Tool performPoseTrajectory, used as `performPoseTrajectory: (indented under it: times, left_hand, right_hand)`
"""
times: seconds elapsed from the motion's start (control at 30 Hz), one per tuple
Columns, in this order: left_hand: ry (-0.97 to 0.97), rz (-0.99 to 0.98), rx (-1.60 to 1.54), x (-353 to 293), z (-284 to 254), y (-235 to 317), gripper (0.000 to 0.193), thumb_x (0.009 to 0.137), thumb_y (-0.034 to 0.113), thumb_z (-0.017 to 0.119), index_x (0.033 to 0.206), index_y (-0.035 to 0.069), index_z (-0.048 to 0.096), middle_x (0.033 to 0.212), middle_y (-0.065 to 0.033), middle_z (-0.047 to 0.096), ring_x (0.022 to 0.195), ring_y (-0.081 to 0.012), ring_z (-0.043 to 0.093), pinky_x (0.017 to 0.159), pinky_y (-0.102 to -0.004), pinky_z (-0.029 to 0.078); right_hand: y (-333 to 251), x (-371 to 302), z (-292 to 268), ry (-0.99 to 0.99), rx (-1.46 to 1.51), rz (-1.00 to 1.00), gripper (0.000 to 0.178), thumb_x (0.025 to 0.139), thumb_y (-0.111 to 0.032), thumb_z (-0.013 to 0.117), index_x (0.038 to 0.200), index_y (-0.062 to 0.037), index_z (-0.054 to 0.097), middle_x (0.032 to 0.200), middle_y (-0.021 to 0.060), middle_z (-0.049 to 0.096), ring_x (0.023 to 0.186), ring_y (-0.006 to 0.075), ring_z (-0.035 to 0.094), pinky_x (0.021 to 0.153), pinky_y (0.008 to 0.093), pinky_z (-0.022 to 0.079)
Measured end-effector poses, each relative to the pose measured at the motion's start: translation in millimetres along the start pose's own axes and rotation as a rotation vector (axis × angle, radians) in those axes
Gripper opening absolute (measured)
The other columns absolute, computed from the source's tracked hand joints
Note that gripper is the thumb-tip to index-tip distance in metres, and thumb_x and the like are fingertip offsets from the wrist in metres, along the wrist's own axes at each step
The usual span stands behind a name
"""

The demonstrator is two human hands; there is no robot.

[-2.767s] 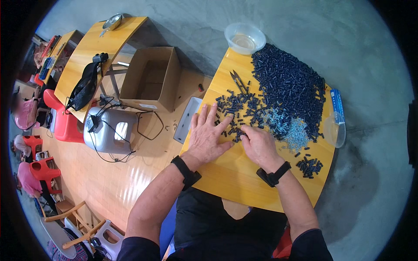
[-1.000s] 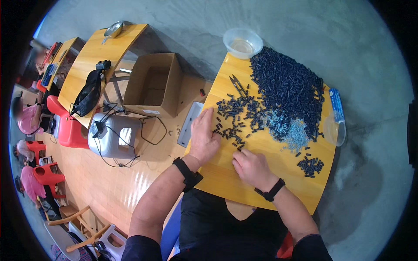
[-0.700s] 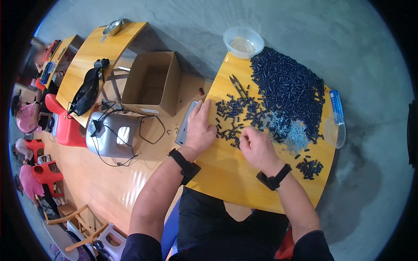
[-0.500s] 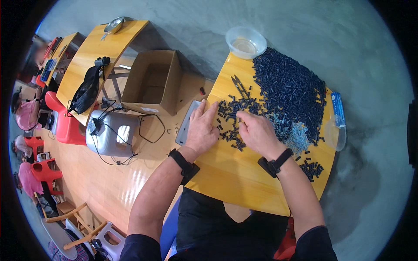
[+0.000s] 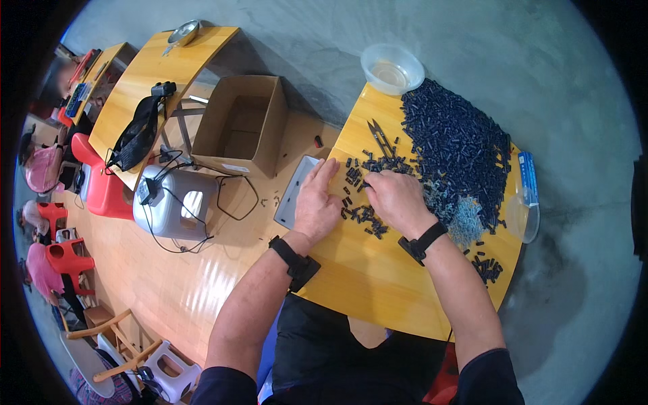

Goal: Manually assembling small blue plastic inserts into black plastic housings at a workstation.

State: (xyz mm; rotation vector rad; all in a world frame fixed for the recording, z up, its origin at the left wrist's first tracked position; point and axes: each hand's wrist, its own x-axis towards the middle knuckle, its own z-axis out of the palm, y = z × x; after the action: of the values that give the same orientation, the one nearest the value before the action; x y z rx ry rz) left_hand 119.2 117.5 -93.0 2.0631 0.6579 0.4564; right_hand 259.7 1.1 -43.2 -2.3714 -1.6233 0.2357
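My left hand (image 5: pixel 317 206) rests along the left edge of the yellow table, fingers stretched out beside a grey tray (image 5: pixel 295 192). Several small black cylindrical pieces (image 5: pixel 353 172) lie just right of its fingers. Bent over the loose pieces is my right hand (image 5: pixel 401 202), its fingers curled together at the tips. Whatever they pinch is hidden. A big heap of the same dark pieces (image 5: pixel 455 138) covers the table's far right. Beside my right wrist is a pile of light blue bits (image 5: pixel 466 219). Black thread snips (image 5: pixel 382 138) lie beyond my right hand.
A clear plastic bowl (image 5: pixel 393 69) stands at the far table corner, and a blue box (image 5: pixel 527 177) with a clear lid (image 5: pixel 521 219) at the right edge. An open cardboard box (image 5: pixel 243 128) and a grey stool (image 5: pixel 174 206) stand on the floor to the left.
My right hand has shifted slightly left over the loose pieces, its fingers more closed. Some pieces between my hands have spread into smaller groups. The left hand stays at the edge.
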Motion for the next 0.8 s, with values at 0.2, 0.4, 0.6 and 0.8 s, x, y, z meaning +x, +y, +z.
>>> performPoseTrajectory:
  times: [0.2, 0.4, 0.6, 0.8]
  left_hand:
    - [0.043, 0.008, -0.002, 2.9, 2.3, 4.3, 0.053, 0.076, -0.006, 0.048, 0.129, 0.0, 0.049, 0.13, -0.0148, 0.054, 0.132, -0.0296, 0.039, 0.108, -0.0363, 0.034]
    - [0.117, -0.092, -0.137, 9.3, 12.2, -2.2, 0.041, 0.082, 0.002, 0.06, 0.122, 0.001, 0.055, 0.117, -0.0113, 0.063, 0.117, -0.0268, 0.052, 0.102, -0.0349, 0.039]
    - [0.25, 0.047, 0.067, 12.3, 12.2, 3.0, 0.018, 0.079, 0.004, 0.064, 0.096, 0.005, 0.069, 0.091, -0.0089, 0.065, 0.094, -0.0267, 0.055, 0.082, -0.035, 0.045]
    - [0.245, 0.0, 0.166, 25.8, 14.2, 14.3, 0.011, 0.075, 0.011, 0.067, 0.082, 0.004, 0.07, 0.085, -0.0093, 0.064, 0.09, -0.0291, 0.054, 0.08, -0.0376, 0.045]
  right_hand:
    - [0.7, 0.1, 1.3, 0.042, 0.027, -0.017, 0.007, 0.081, -0.014, 0.061, 0.082, -0.0066, 0.061, 0.073, 0.0118, 0.061, 0.069, 0.0344, 0.062, 0.061, 0.0457, 0.049]
    - [1.2, 2.5, 2.4, -0.01, -0.044, -0.004, 0.012, 0.083, -0.011, 0.053, 0.077, -0.0027, 0.06, 0.071, 0.0163, 0.064, 0.068, 0.0334, 0.065, 0.063, 0.0441, 0.053]
    - [-3.9, 8.4, 3.1, -0.058, -0.101, -0.001, 0.01, 0.078, -0.008, 0.053, 0.076, -0.0014, 0.061, 0.068, 0.0187, 0.065, 0.066, 0.0342, 0.066, 0.063, 0.0441, 0.053]
    - [-6.1, 13.4, 2.5, -0.036, -0.109, 0.013, 0.009, 0.075, -0.008, 0.056, 0.074, -0.0019, 0.063, 0.068, 0.0189, 0.065, 0.068, 0.0348, 0.066, 0.064, 0.0446, 0.052]
